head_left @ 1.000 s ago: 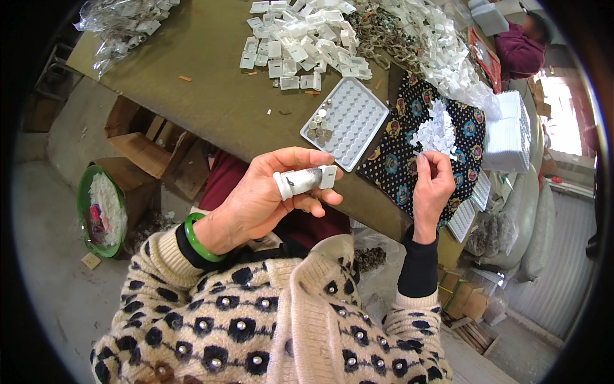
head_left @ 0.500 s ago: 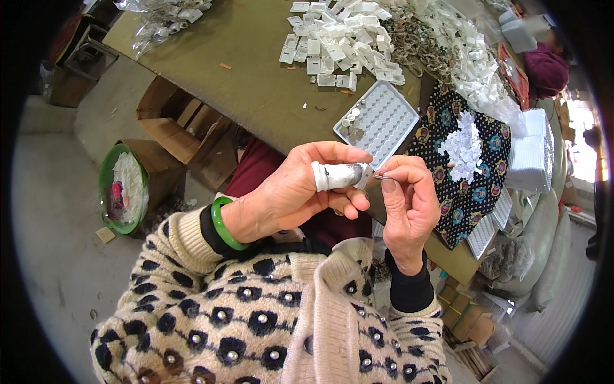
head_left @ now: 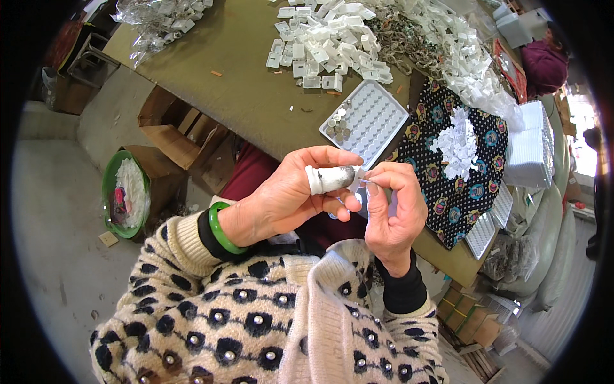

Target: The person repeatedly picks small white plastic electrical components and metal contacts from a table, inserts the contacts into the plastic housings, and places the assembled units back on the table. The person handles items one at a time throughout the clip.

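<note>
My left hand (head_left: 281,185) is raised above my lap, fingers closed in a pinch. One of its fingers wears a white finger cot (head_left: 329,180) with a rolled rim and a dark smudge near the tip. At that tip the hand holds a small white piece (head_left: 357,182), partly hidden by the fingers. Close beside it, my right hand (head_left: 400,208) pinches a thin, short object (head_left: 366,182) against the white piece; its kind is too small to tell. A green bangle (head_left: 220,229) circles my left wrist.
Beyond my hands, a white dimpled tray (head_left: 371,118) with several small round discs lies on the green table (head_left: 236,83). White plastic cases (head_left: 326,48) are heaped behind it. White paper bits (head_left: 457,144) lie on patterned cloth (head_left: 441,198). Cardboard boxes (head_left: 173,144) and a green basin (head_left: 109,192) stand left.
Both hands have shifted slightly left, still close together. The right fingers have closed in on the small white piece. The surrounding scene has shifted a little left as the view moved.
</note>
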